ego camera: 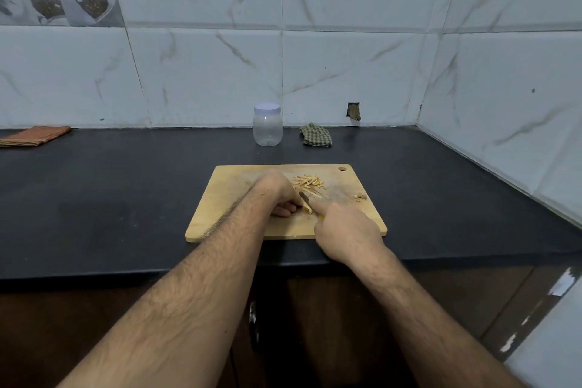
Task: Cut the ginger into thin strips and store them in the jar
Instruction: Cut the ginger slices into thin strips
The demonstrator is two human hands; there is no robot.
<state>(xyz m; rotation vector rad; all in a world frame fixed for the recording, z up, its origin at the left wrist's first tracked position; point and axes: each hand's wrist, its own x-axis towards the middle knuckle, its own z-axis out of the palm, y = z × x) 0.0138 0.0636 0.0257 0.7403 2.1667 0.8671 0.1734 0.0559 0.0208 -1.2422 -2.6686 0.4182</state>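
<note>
Left to right across a dark kitchen counter (126, 186): a folded orange cloth (33, 136) lies far left of the wooden cutting board (226, 198). On the board, the left hand (277, 195) curls its fingers down on what appears to be a small ginger piece (307, 207), largely hidden. The right hand (343, 228) grips a knife (304, 197), forefinger along the blade. Cut ginger strips (308, 183) lie just beyond. Behind the board stands a lidded clear jar (267, 124), with a checked cloth (316, 134) to its right.
</note>
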